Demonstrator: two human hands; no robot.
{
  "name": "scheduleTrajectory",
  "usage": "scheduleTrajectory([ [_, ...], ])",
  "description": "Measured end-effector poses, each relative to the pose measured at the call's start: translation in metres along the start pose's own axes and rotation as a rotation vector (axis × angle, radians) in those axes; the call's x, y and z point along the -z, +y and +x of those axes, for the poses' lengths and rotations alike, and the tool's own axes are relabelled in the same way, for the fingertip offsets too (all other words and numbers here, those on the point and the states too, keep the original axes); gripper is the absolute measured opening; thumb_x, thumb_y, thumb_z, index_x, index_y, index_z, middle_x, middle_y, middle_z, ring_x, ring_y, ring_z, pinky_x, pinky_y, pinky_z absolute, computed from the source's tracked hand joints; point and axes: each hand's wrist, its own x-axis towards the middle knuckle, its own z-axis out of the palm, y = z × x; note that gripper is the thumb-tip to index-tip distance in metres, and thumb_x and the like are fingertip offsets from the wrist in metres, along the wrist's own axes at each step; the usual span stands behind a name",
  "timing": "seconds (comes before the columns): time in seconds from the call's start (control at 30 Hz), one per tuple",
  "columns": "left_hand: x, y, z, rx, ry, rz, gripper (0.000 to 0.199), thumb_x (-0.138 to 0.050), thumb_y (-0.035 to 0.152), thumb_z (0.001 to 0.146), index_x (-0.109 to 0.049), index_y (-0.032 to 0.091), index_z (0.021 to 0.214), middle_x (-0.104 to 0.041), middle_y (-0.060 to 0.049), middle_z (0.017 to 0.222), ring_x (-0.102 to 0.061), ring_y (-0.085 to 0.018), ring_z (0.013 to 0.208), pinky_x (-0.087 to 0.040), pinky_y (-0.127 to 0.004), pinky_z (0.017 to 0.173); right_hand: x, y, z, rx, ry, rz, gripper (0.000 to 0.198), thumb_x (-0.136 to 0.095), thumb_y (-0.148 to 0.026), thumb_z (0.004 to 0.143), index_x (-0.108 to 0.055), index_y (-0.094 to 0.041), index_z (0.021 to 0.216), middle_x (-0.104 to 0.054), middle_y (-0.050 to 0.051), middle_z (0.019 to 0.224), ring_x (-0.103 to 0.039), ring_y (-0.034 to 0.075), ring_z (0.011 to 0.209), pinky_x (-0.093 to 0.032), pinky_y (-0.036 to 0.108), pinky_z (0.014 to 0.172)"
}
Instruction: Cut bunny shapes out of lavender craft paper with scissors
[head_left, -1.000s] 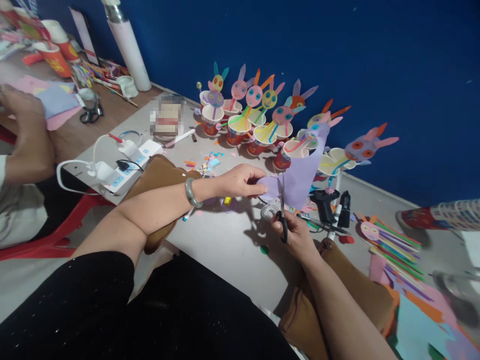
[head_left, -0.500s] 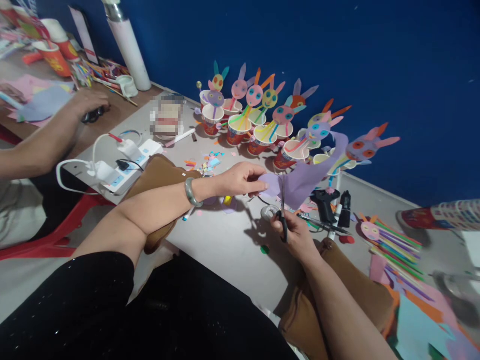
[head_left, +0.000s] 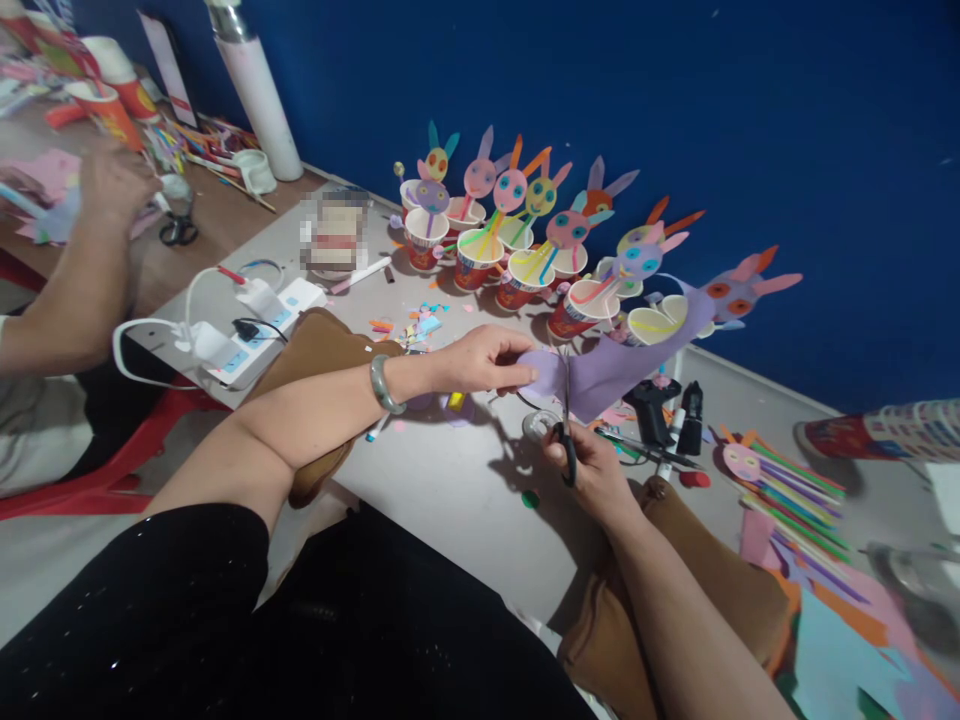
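Pinched between the thumb and fingers of my left hand point(head_left: 495, 358) is the left end of a sheet of purple paper point(head_left: 604, 375). The sheet stretches right and up toward the paper cups. My right hand point(head_left: 596, 470) grips black-handled scissors point(head_left: 568, 455), their blades pointing away from me and across the paper between the rounded left part and the larger right part. Beneath the hands, a clear roll of tape point(head_left: 538, 425) and a small green paper disc point(head_left: 530, 499) lie on the grey table point(head_left: 442, 490).
Along the blue wall stand several paper cups point(head_left: 480, 262) with rabbit-faced paper figures. A black glue gun point(head_left: 652, 410) and a row of coloured sticks point(head_left: 799, 495) lie right. A power strip point(head_left: 262, 330) sits left, near another person's arm point(head_left: 67, 290). Brown padding point(head_left: 315, 360) covers the table edge.
The purple sheet's right part has swung right and lower, while my hands stay nearly in place. The other person's hand has lifted from black scissors and moved left.
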Motion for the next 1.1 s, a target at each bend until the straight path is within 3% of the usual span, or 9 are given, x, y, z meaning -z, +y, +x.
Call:
scheduleTrajectory([
  [0.43,0.0016,0.0001,-0.0002,-0.006,0.001,0.004,0.018,-0.062,0.028,0.084,-0.057,0.014,0.074,-0.057,0.003,0.059,-0.052,-0.006,0.052,-0.04,-0.018,0.051,-0.0011,-0.0022,0.0003,0.009,0.019,-0.002,0.05,-0.07,-0.065,0.074,-0.052,-0.021,0.062,-0.049,-0.002,0.058,-0.041,0.013,0.056,-0.037,0.029,0.056],
  [0.6,0.0012,-0.0009,-0.0005,-0.014,-0.021,0.021,0.024,-0.062,0.032,0.083,-0.052,0.015,0.069,-0.056,0.004,0.057,-0.053,-0.006,0.052,-0.039,-0.018,0.052,-0.0009,-0.0036,0.0003,0.009,0.002,-0.009,0.049,-0.071,-0.065,0.074,-0.052,-0.02,0.062,-0.05,-0.002,0.059,-0.044,0.013,0.056,-0.039,0.029,0.056],
  [1.1,0.0026,0.0048,0.0003,0.025,0.015,-0.019,0.015,-0.063,0.024,0.083,-0.056,0.014,0.073,-0.057,0.004,0.057,-0.054,-0.005,0.05,-0.039,-0.016,0.049,-0.002,-0.0038,-0.0005,-0.006,0.009,0.018,0.05,-0.072,-0.064,0.073,-0.05,-0.021,0.06,-0.05,-0.002,0.058,-0.042,0.013,0.055,-0.037,0.028,0.054],
])
